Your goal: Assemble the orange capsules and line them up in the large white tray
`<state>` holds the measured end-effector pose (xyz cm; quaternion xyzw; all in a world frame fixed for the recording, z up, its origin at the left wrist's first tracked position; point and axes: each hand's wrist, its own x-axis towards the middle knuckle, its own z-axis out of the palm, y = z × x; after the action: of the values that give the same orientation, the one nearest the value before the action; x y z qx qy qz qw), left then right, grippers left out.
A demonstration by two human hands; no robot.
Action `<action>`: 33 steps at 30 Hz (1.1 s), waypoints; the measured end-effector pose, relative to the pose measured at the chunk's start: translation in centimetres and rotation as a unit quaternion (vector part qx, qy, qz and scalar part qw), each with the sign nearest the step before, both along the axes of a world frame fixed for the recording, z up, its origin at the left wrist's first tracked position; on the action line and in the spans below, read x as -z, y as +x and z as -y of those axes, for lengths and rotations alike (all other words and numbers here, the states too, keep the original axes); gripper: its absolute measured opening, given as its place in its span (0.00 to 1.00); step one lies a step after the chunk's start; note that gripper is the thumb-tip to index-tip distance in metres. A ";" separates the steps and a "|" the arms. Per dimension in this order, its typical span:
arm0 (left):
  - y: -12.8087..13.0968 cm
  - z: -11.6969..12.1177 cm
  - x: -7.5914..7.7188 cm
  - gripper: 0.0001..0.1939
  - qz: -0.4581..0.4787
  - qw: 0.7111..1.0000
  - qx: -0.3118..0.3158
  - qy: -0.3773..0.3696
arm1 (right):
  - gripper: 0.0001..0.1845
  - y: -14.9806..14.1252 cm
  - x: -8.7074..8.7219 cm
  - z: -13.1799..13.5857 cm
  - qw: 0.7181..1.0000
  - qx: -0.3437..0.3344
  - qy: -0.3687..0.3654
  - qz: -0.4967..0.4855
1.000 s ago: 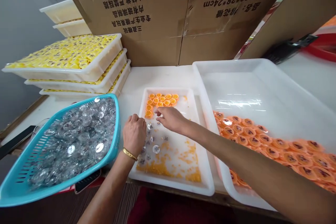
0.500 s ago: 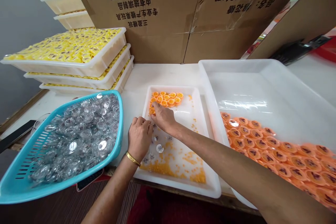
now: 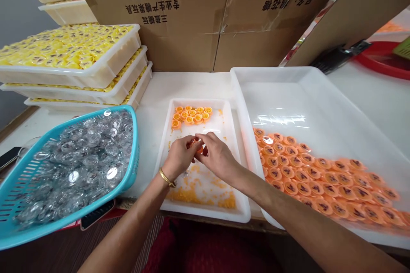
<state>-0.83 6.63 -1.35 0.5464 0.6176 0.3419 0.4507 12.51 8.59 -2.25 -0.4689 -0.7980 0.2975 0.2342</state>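
Over the middle of the small white tray (image 3: 245, 207), my left hand (image 3: 179, 155) and my right hand (image 3: 221, 158) meet, fingertips closed around a small orange cup (image 3: 198, 148). My fingers hide most of the cup, and whether a lid sits on it I cannot tell. Beyond my hands, several orange cups (image 3: 191, 113) with yellow-orange filling stand grouped at the tray's far end. Loose orange crumbs (image 3: 192, 196) cover its near end. A few clear round lids lie partly hidden beneath my left hand.
At left is a teal basket (image 3: 133, 153) full of clear round lids (image 3: 92, 149). Behind it rise stacked white trays of yellow pieces (image 3: 73, 47). A large white tray (image 3: 238, 106) at right holds many orange lidded cups (image 3: 301, 175). Cardboard (image 3: 192, 47) stands upright at the back.
My right hand reached to the cup group, took one orange cup and brought it back toward me. My left hand rose from the tray's left side and now meets it. The view shifted slightly.
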 end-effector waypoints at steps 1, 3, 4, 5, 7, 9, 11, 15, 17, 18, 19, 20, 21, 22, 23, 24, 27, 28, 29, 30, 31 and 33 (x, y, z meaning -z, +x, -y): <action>0.1 -0.2 -0.4 0.11 0.011 0.999 0.030 -0.004 | 0.21 0.5 -0.1 0.0 0.999 0.002 -0.015 -0.031; 0.1 -0.5 -1.2 0.09 0.022 0.997 0.073 -0.016 | 0.21 1.4 -0.4 0.0 0.997 0.005 -0.029 -0.078; 0.1 -0.7 -1.6 0.09 0.023 0.996 0.084 -0.021 | 0.22 1.7 -0.5 0.0 0.995 0.004 -0.028 -0.091; 0.2 -0.8 -1.8 0.09 0.024 0.995 0.091 -0.025 | 0.23 2.0 -0.7 0.1 0.995 0.004 -0.026 -0.098; 0.4 -1.0 -1.9 0.11 0.031 0.994 0.103 -0.028 | 0.26 2.5 -0.8 0.5 0.995 0.007 -0.018 -0.095; 0.7 -1.0 -1.7 0.10 0.050 0.992 0.115 -0.035 | 0.25 2.8 -0.8 0.9 0.997 0.018 -0.003 -0.080; 0.9 -0.8 -1.4 0.08 0.080 0.989 0.114 -0.046 | 0.20 3.1 -0.5 1.2 0.997 0.031 0.019 -0.066; 0.6 0.4 -0.4 0.10 0.026 0.993 0.099 -0.057 | 0.10 4.1 0.1 1.4 0.994 0.060 0.038 -0.078; 0.3 1.2 0.2 0.12 -0.139 0.985 0.099 -0.014 | 0.10 4.6 0.3 1.4 0.993 0.076 0.019 -0.094; 0.2 1.6 0.5 0.12 -0.234 0.966 0.104 0.017 | 0.11 4.7 0.4 1.4 0.992 0.081 0.004 -0.099; 0.2 2.0 0.9 0.11 -0.319 0.939 0.115 0.047 | 0.12 4.8 0.4 1.4 0.991 0.083 -0.013 -0.102; 0.2 2.2 1.2 0.11 -0.386 0.911 0.130 0.069 | 0.13 4.9 0.5 1.4 0.990 0.085 -0.031 -0.105; 0.3 2.4 1.4 0.11 -0.431 0.887 0.146 0.079 | 0.13 4.9 0.5 1.5 0.989 0.085 -0.048 -0.108; 0.4 2.4 1.7 0.11 -0.458 0.871 0.161 0.078 | 0.13 4.8 0.5 1.5 0.988 0.085 -0.065 -0.111; 0.5 2.4 1.9 0.10 -0.476 0.860 0.170 0.072 | 0.13 4.7 0.5 1.5 0.986 0.084 -0.080 -0.117; 0.6 2.4 2.1 0.08 -0.488 0.853 0.173 0.063 | 0.12 4.7 0.4 1.6 0.984 0.083 -0.094 -0.124; 0.8 2.1 2.4 0.05 -0.506 0.843 0.175 0.047 | 0.12 4.5 0.3 1.7 0.975 0.079 -0.136 -0.156; 0.9 2.0 2.5 0.06 -0.509 0.840 0.178 0.051 | 0.12 4.5 0.2 1.7 0.971 0.077 -0.149 -0.167; 0.9 2.0 2.6 0.07 -0.511 0.838 0.181 0.057 | 0.12 4.5 0.2 1.7 0.968 0.076 -0.161 -0.177; 0.9 2.0 2.7 0.09 -0.511 0.837 0.184 0.065 | 0.12 4.5 0.2 1.7 0.965 0.076 -0.170 -0.184; 0.8 2.0 2.7 0.10 -0.508 0.839 0.183 0.072 | 0.12 4.5 0.2 1.7 0.963 0.077 -0.177 -0.190; 0.6 2.0 2.8 0.10 -0.483 0.856 0.161 0.085 | 0.13 4.6 0.4 1.7 0.960 0.080 -0.183 -0.199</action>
<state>-0.20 4.60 -4.12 0.7708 0.6298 0.0086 0.0961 17.07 6.89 -2.64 -0.4975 -0.6273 0.5058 0.3212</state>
